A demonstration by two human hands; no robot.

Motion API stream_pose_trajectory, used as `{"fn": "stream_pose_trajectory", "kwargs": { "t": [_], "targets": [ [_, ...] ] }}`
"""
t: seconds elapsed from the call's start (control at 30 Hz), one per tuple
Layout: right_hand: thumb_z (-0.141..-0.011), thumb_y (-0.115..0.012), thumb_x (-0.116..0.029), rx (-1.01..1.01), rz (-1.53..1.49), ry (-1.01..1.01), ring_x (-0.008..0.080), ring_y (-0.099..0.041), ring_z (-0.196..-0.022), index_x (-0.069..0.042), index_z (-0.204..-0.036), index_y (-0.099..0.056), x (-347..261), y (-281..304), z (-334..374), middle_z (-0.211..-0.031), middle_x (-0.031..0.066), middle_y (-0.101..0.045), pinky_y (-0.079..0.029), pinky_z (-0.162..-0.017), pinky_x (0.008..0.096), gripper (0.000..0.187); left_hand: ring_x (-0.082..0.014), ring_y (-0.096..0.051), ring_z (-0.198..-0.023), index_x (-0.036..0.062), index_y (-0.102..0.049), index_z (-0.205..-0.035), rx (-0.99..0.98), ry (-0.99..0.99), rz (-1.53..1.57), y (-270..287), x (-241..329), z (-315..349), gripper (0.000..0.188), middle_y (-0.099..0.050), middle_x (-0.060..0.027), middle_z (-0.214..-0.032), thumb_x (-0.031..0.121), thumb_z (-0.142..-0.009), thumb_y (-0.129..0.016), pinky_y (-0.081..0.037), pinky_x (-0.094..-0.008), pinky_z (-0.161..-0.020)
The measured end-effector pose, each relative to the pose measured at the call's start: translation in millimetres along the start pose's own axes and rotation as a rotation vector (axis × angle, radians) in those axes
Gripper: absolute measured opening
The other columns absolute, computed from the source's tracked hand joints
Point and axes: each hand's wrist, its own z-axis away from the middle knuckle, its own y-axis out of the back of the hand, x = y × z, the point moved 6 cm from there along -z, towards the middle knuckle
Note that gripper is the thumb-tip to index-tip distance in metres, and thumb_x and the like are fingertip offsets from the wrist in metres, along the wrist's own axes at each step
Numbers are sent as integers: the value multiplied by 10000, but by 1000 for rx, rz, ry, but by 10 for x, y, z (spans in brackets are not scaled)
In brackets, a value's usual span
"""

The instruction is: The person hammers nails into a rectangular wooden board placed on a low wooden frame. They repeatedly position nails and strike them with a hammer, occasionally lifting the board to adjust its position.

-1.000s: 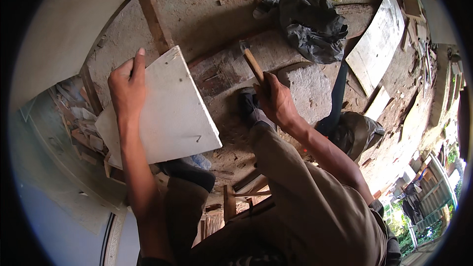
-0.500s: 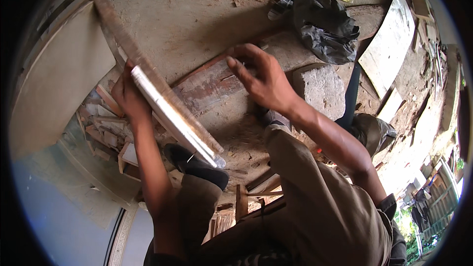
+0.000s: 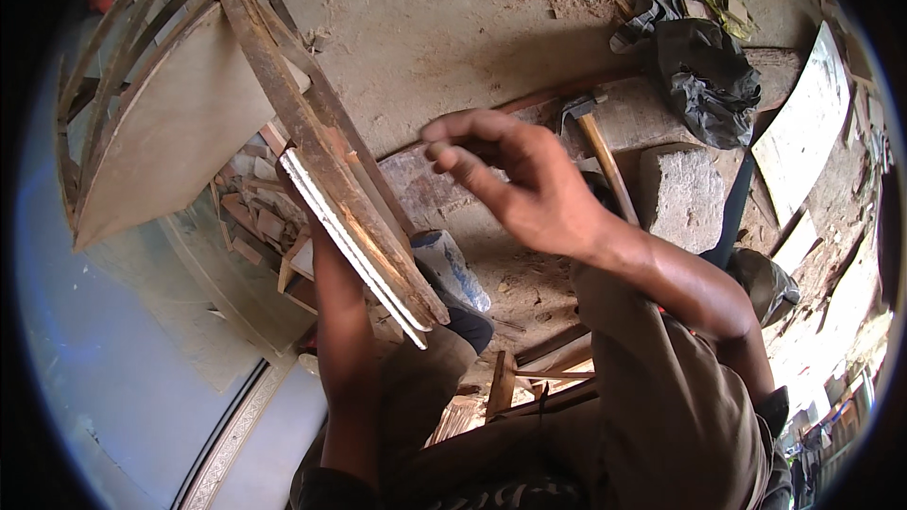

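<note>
My left hand grips a worn wooden frame near its middle. Most of its fingers are hidden behind the wood. Along the frame's near side runs a white-edged strip, pressed against the brown slat. The frame slants from the upper left down toward my knees. My right hand hovers to the right of the frame, touching neither it nor the floor. Thumb and fingertips come together in a pinch, and anything between them is too small to make out. Beyond my right wrist lies a hammer with a wooden handle.
A long plank crosses the floor, with a rough concrete block nearer me. Black plastic bags lie at the upper right, beside a pale sheet. Wood offcuts are heaped left of the frame. A curved panel stands farther left.
The frame has tilted and shifted right in view, showing more of its slats. My right hand has drawn its fingertips closer together. The hammer has come into sight beyond it.
</note>
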Motion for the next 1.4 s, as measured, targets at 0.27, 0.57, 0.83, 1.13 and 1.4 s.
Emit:
{"fn": "stream_pose_trajectory", "kwargs": {
  "t": [0.27, 0.57, 0.83, 1.13, 1.4],
  "targets": [
    [-943, -597, -165, -42, 39, 68, 245, -650, -973, 32, -1236, -578, -303, -191, -190, -1101, 195, -646, -537, -811, 341, 353, -123, -600, -735, -40, -657, -1010, -40, 1, -31, -316, -21, 19, 366, -641, -60, -823, 268, -1003, -459, -488, -287, -643],
    [-927, -609, -152, -11, 158, 185, 307, -658, -942, 7, -1152, -630, -153, 56, -226, -1069, 191, -640, -550, -806, 396, 276, -103, -586, -687, -46, -676, -926, 3, -31, -91, -525, 25, 18, 399, -651, -55, -789, 293, -1016, -488, -467, -266, -601],
    [-863, -716, -237, 276, 908, -61, 339, -616, -927, -17, -1158, -568, 551, 1297, 568, -1064, 184, -600, -498, -813, 402, 396, -24, -364, -517, 95, -478, -585, -95, -230, -259, -589, 115, -24, 463, -468, 68, -560, 265, -1014, -510, -270, -247, -487],
    [-821, -708, -191, 246, 1239, -177, 357, -560, -950, -45, -1133, -551, 1080, 1347, 1217, -1005, 172, -545, -474, -836, 447, 379, -103, -521, -690, 40, -562, -808, 27, 73, 121, 71, -307, -132, 429, -570, -27, -762, 413, -1000, -472, -426, -287, -613],
    [-865, -640, -164, 183, 1291, -221, 409, -577, -988, -25, -1191, -502, 1188, 1485, 1125, -1086, 219, -568, -501, -815, 479, 380, -135, -537, -696, 15, -554, -871, -130, 154, 395, 274, -417, -148, 420, -562, -64, -787, 423, -959, -505, -448, -299, -606]
  ]
}}
